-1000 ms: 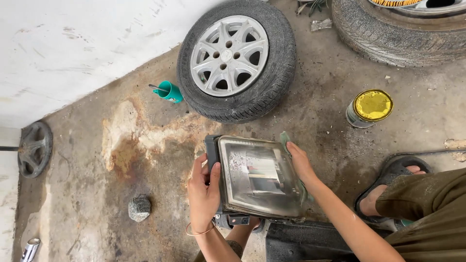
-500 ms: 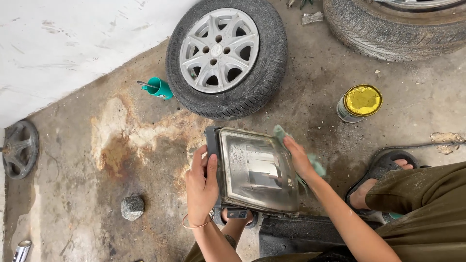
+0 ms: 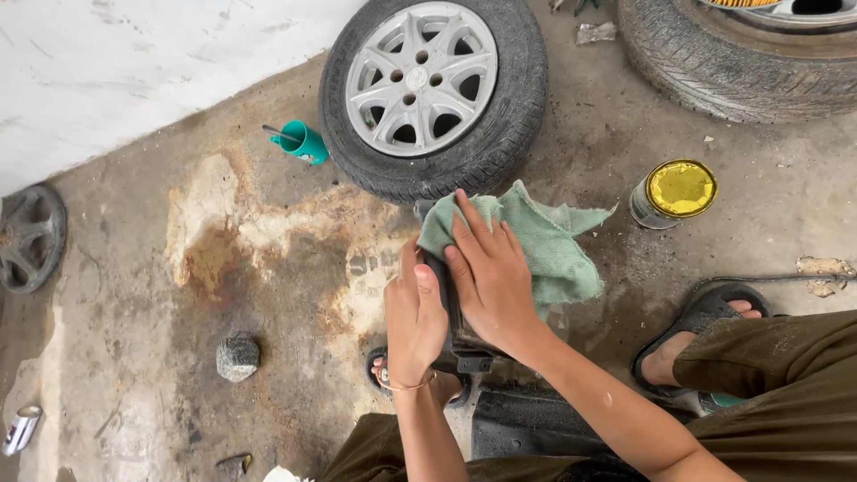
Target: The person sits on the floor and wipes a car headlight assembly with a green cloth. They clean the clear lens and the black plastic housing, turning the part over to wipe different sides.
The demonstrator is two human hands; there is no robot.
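I hold a car headlight (image 3: 453,328) upright between my knees; only its dark edge and a bottom bracket show, its lens hidden. My left hand (image 3: 413,317) grips the headlight's left edge. My right hand (image 3: 489,272) lies flat on a green cloth (image 3: 544,236), pressing it against the headlight's right side. The cloth drapes over the top and hangs to the right.
A tyre on a silver alloy rim (image 3: 433,89) lies just beyond the headlight, a second tyre (image 3: 741,54) at top right. A yellow-lidded tin (image 3: 674,192), a teal cup (image 3: 302,143), a stone (image 3: 237,357) and a dark wheel cover (image 3: 31,236) sit on the stained concrete. My sandalled foot (image 3: 705,330) rests right.
The headlight has turned from face-up, lens showing, to edge-on. My right hand has brought the green cloth over it and now covers its face.
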